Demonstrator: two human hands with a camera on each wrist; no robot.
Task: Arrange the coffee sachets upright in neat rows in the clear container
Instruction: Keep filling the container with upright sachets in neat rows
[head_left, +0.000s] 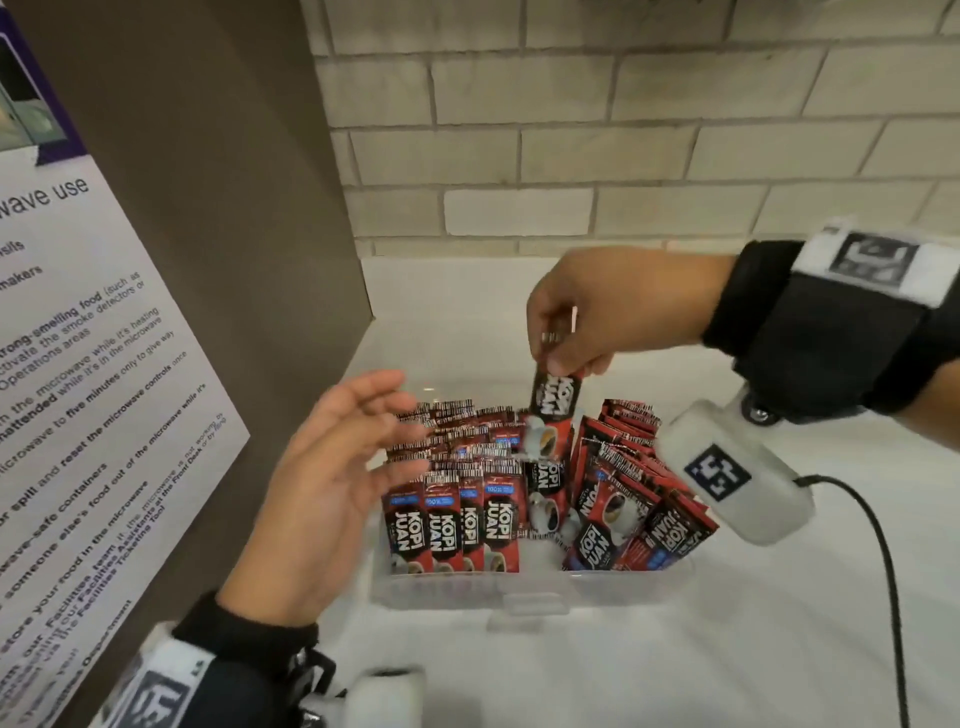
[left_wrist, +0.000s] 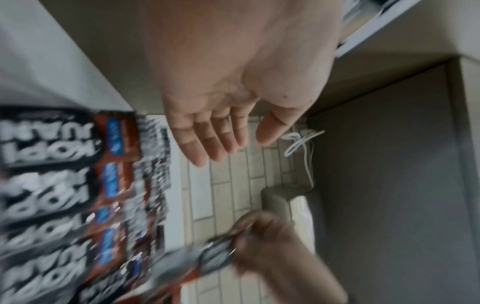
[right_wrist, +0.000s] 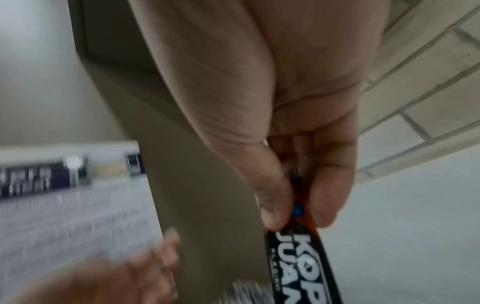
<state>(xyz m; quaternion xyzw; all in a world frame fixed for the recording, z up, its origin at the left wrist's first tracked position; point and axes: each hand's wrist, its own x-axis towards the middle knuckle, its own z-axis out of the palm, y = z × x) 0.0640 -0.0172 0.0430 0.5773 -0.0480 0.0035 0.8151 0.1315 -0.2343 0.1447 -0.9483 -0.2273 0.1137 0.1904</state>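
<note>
From the head camera, your right hand (head_left: 576, 317) pinches one Kopi Juan sachet (head_left: 553, 410) by its top, upright over the middle gap of the clear container (head_left: 530, 587) on the white surface (head_left: 779, 649); your left hand (head_left: 332, 478) hovers open beside the neat left rows (head_left: 457, 499). The left wrist view shows straight, empty fingers (left_wrist: 207, 139). The right wrist view confirms the thumb-and-finger pinch (right_wrist: 275, 197). You're mid-placement; next, lower it straight into the gap, then right the leaning sachets (head_left: 634, 499).
</note>
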